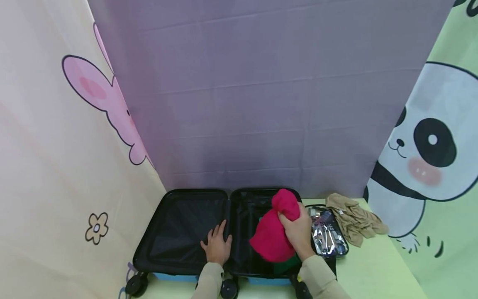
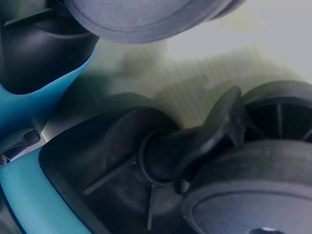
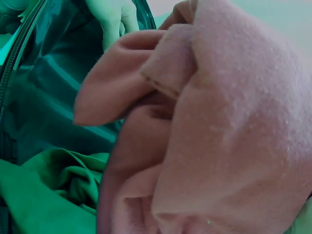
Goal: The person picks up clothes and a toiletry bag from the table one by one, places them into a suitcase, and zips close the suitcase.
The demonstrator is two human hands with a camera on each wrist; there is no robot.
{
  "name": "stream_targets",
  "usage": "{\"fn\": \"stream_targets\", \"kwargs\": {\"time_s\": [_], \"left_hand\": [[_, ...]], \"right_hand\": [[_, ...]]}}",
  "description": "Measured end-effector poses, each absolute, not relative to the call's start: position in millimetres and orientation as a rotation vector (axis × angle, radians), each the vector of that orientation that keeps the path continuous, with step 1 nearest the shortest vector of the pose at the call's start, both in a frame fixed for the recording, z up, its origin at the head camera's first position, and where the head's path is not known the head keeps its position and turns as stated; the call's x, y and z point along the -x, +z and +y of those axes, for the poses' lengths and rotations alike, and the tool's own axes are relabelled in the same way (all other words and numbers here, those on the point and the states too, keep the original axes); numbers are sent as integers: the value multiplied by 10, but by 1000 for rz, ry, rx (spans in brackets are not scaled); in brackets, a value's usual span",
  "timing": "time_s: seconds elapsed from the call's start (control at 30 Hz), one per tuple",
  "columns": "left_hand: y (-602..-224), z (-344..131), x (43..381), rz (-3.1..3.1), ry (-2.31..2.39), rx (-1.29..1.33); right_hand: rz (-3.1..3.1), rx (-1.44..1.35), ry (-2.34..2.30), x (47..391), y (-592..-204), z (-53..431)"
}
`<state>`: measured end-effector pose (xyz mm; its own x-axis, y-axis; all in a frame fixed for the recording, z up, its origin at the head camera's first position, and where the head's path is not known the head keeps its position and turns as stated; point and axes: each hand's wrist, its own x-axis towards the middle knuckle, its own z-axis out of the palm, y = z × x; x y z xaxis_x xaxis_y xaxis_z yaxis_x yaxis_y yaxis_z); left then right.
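An open suitcase (image 1: 175, 236) with black lining lies flat, its two halves side by side. My right hand (image 1: 298, 232) grips a bunched bright red cloth (image 1: 270, 238) above the right half. The right wrist view shows the cloth (image 3: 234, 122) close up, in loose folds; its exact kind cannot be told. Below it, a green cloth (image 3: 44, 195) lies inside that half. My left hand (image 1: 218, 249), fingers spread, rests on the left half near the middle hinge. The left wrist view shows only the suitcase's blue shell (image 2: 44, 195) and black wheels (image 2: 243, 209).
Right of the suitcase is a clear-topped pouch (image 1: 328, 236) with small items inside. A crumpled beige cloth (image 1: 354, 218) lies beyond it on the pale table (image 1: 381, 265). A grey-purple curtain (image 1: 261, 104) hangs behind. Suitcase wheels (image 1: 228, 288) stick out along the near edge.
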<state>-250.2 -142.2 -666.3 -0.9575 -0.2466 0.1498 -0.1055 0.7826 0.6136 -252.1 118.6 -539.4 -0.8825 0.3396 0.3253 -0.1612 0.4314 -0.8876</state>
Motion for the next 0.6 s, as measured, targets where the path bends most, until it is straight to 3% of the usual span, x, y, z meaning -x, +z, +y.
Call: {"fn": "stream_targets", "kwargs": {"time_s": [0.6], "left_hand": [[-6637, -1421, 2501, -2747, -945, -289]], "right_hand": [[-2137, 141, 1504, 2520, -5563, 1040]]}}
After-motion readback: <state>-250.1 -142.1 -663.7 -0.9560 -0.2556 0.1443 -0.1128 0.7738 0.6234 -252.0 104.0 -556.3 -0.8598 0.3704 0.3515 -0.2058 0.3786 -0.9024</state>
